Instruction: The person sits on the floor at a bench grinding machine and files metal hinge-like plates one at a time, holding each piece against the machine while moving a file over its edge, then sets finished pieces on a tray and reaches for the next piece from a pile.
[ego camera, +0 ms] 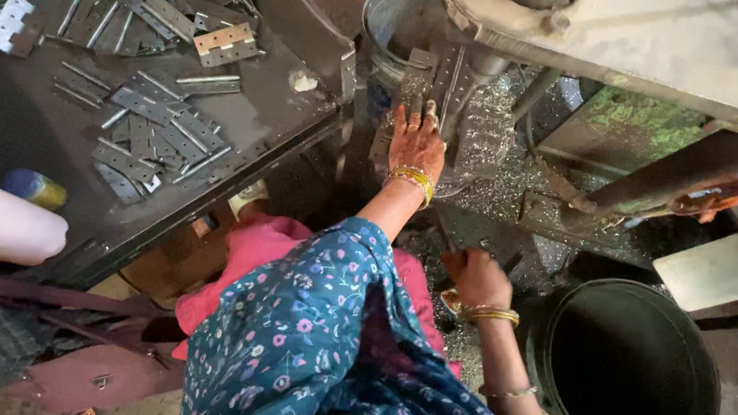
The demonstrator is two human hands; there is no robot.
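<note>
hinge plates going under the drill press

big drill press (652, 45) on top, black bucket (626, 370) lower right, loose hinges (151, 110) heaped on the dark table (14, 117) well off to the left. left hand (416, 143) lay flat, fingers together, on the metal plate (436, 80) whose long axis ran away from her. right hand (473, 277) hung lower and curled, couldn't tell on what.

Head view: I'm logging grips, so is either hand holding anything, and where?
The left hand presses flat on a metal hinge plate under the machine, near its lower end. The right hand is closed; contents cannot be told.
</note>
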